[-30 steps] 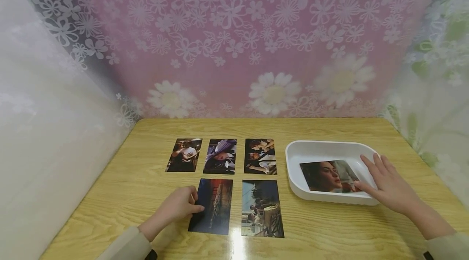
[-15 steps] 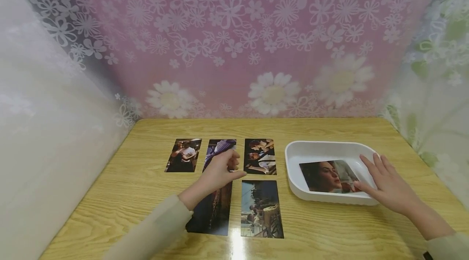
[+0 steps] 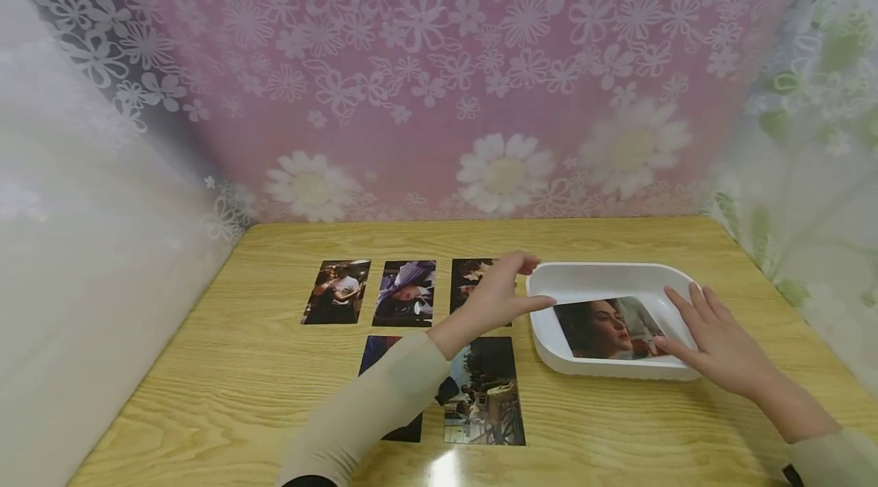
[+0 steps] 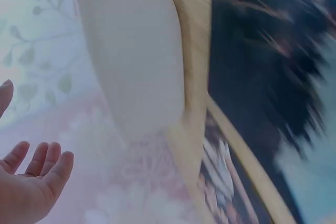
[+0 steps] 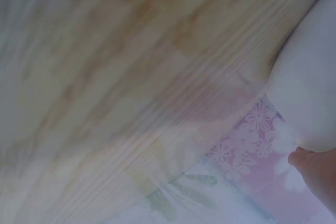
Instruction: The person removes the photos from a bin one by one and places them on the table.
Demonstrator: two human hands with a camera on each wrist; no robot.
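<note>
Pink flower-patterned sheeting backs your pale wooden desk (image 3: pixel 617 418), with white and green flowered sheets at the sides. Five dark printed photo cards lie on the desk beside the shallow white plastic tray (image 3: pixel 549 331): three in a row level with the tray's far half, namely the card of a standing pair (image 3: pixel 336 292), the card with purple cloth (image 3: pixel 406 293) and a third card (image 3: pixel 465 281) partly hidden by your hand, and two nearer you, the dark card (image 3: pixel 376 350) under your sleeve and the card showing a deck scene (image 3: pixel 488 395).

A sixth photo, the glossy portrait of a face (image 3: pixel 600 328), lies flat inside the tray; it is the tray's only content.

Your left hand (image 3: pixel 495 296) reaches across the third card to the tray's nearest left corner, fingers relaxed and apart, thumb tip at the rim by the portrait's left edge, holding nothing. Your right hand (image 3: pixel 713 342) lies over the tray's right rim, fingers (image 3: pixel 679 310) straight and spread, fingertips on the portrait's right edge.

Both wrist views are blurred.
</note>
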